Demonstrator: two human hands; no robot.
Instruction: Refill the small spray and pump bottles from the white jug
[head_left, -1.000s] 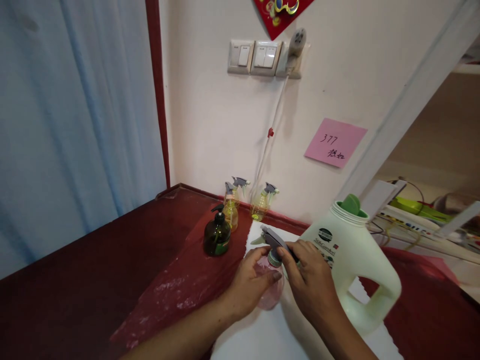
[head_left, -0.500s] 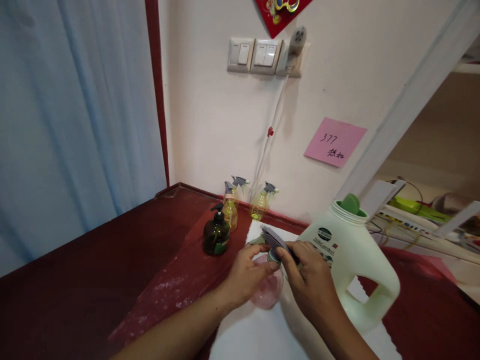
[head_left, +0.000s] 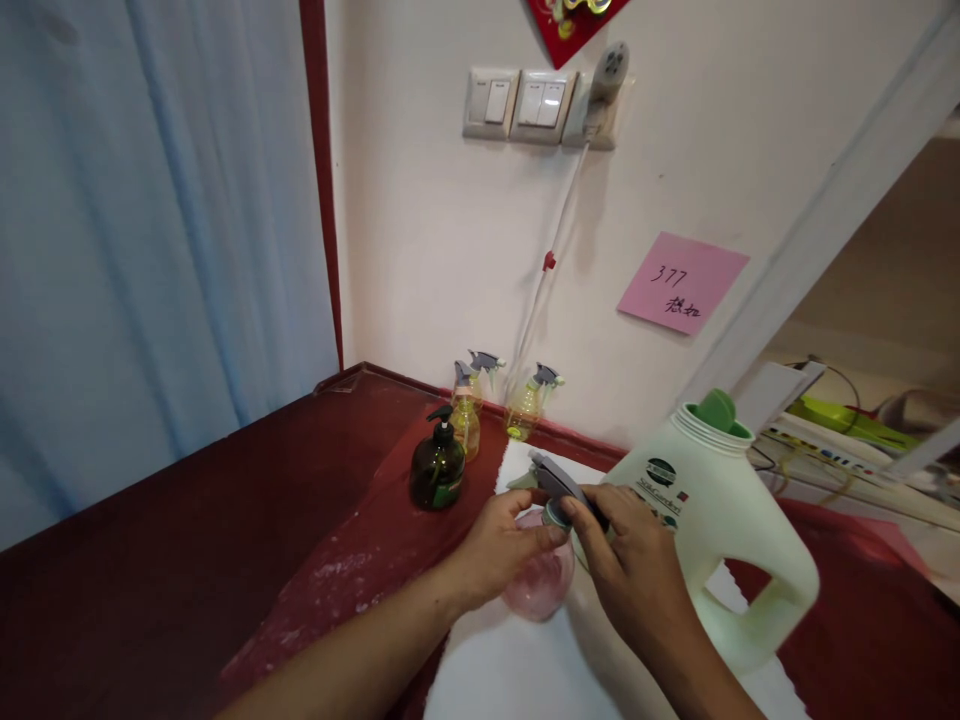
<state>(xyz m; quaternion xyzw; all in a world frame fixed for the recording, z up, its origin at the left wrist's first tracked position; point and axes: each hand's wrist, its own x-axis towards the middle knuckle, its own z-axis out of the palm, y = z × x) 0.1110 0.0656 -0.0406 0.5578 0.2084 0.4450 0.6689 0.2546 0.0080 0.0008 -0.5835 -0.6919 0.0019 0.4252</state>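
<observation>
A pink see-through spray bottle (head_left: 541, 583) with a grey trigger head stands on white paper (head_left: 510, 665). My left hand (head_left: 499, 545) is closed around the bottle's neck, its thumb pressed near the collar. From the other side, my right hand (head_left: 628, 540) grips the grey trigger spray head (head_left: 561, 482) between thumb and fingers. The head sits on the bottle's neck; whether it is screwed tight I cannot tell. Right behind my right hand is a large pale green jug (head_left: 720, 520), uncapped, with a green piece (head_left: 718, 410) in its mouth.
A dark pump bottle (head_left: 437, 470) and several yellow spray bottles (head_left: 523, 408) stand near the wall. A white cord (head_left: 559, 225) hangs from the socket. At the right is a shelf with assorted items, at the left a blue curtain (head_left: 165, 250).
The view has shifted slightly, so most things appear a little further right. Both hands keep their hold on the spray bottle and its head.
</observation>
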